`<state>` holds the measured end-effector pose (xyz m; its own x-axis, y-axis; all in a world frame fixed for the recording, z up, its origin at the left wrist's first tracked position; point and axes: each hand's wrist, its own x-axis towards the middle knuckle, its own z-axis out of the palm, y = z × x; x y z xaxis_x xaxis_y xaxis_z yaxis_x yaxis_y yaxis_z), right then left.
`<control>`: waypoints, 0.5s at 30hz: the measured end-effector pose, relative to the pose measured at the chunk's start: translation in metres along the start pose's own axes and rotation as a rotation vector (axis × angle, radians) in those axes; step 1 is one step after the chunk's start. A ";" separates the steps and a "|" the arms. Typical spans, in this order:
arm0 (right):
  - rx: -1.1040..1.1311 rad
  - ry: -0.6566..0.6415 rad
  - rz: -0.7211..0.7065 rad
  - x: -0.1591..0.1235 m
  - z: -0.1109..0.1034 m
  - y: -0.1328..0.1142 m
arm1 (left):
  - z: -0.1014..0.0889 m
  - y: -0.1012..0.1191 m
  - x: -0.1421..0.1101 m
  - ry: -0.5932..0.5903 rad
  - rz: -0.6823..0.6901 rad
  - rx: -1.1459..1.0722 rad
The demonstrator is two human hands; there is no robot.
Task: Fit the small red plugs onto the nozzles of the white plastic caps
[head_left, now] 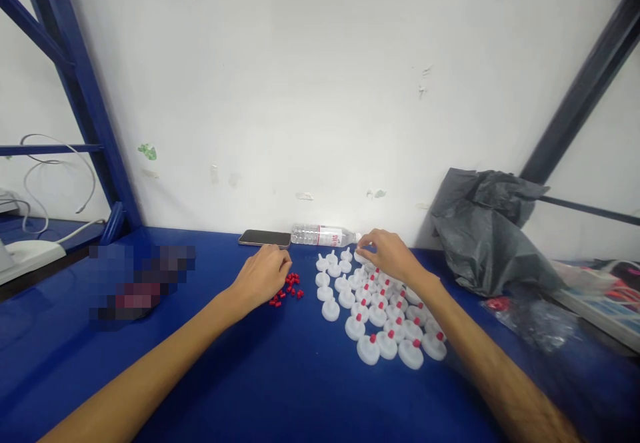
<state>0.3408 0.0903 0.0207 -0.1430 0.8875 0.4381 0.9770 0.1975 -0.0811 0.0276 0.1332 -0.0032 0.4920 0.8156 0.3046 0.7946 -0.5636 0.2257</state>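
Beside a small pile of red caps (291,286), my left hand (263,274) is closed, its fingers curled down; what they hold, if anything, is hidden. My right hand (390,254) reaches to the back of a group of round white nozzle lids (330,309). Its thumb and fingertips pinch a white nozzle lid (361,257) near the bottle's neck. Several lids with red tips (369,349) stand at the front and right of the group. The lids on its left side show bare white nozzles.
A phone (265,238) and a clear plastic bottle (320,235) lie along the wall on the blue table (225,390). To the right are a grey plastic bag (490,230) and a clear bag (543,323). A blurred-out dark item (143,290) lies left.
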 end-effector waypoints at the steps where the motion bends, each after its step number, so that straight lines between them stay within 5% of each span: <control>1: 0.001 -0.017 -0.007 0.000 0.001 -0.001 | -0.001 0.001 0.000 -0.010 0.003 -0.002; 15: -0.076 -0.135 0.067 -0.002 -0.006 -0.004 | -0.004 0.005 -0.002 -0.086 -0.007 0.050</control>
<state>0.3383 0.0858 0.0256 -0.0926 0.9464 0.3094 0.9934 0.1087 -0.0353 0.0293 0.1279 0.0013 0.5135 0.8287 0.2225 0.8137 -0.5526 0.1802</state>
